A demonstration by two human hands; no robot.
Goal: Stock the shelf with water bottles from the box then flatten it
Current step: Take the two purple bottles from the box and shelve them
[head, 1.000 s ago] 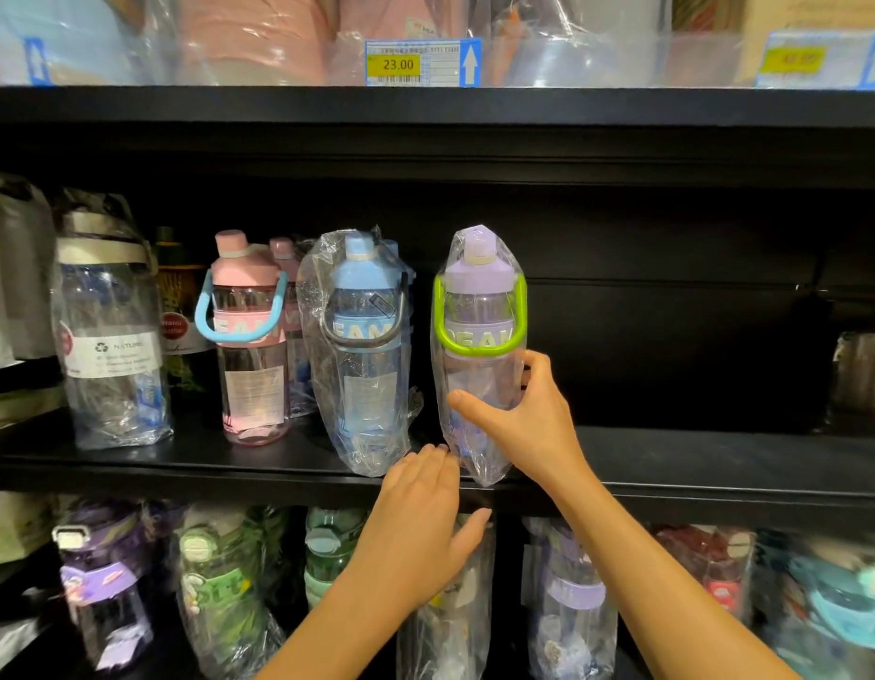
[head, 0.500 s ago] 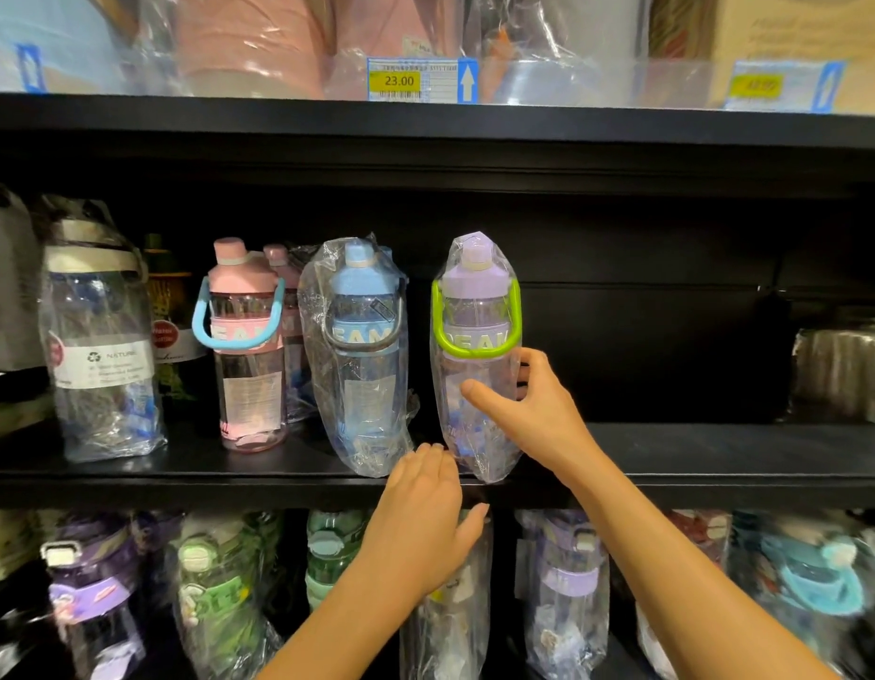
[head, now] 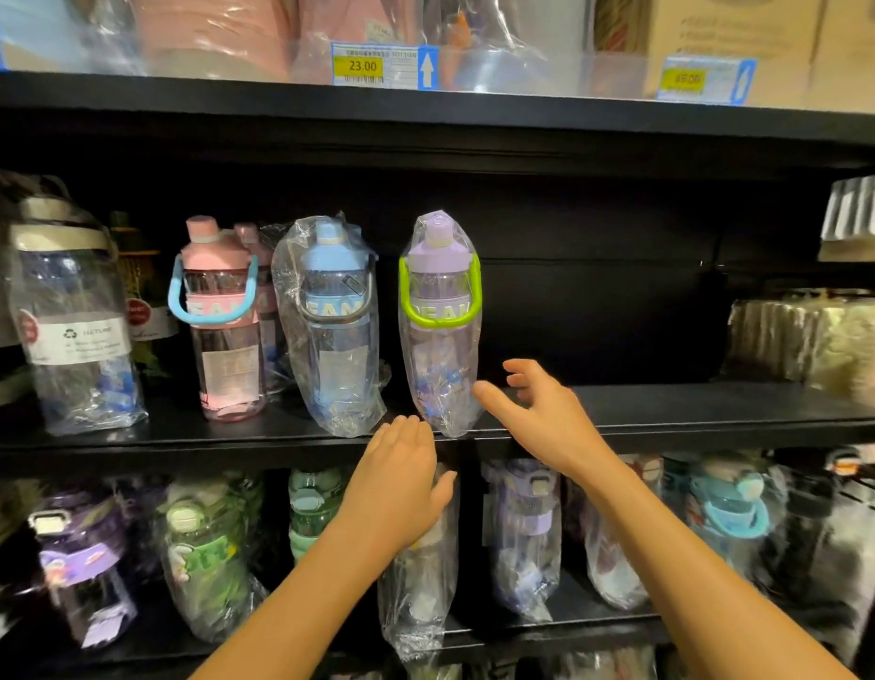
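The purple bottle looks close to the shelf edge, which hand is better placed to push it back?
Probably the right hand: open, beside the purple bottle. The left hand is lower, at the shelf edge.

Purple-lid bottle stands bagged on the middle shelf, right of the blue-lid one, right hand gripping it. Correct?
No: head view shows the right hand open beside the purple-lid bottle, not gripping it. The rest holds: bagged, on the middle shelf, right of the blue-lid bottle.
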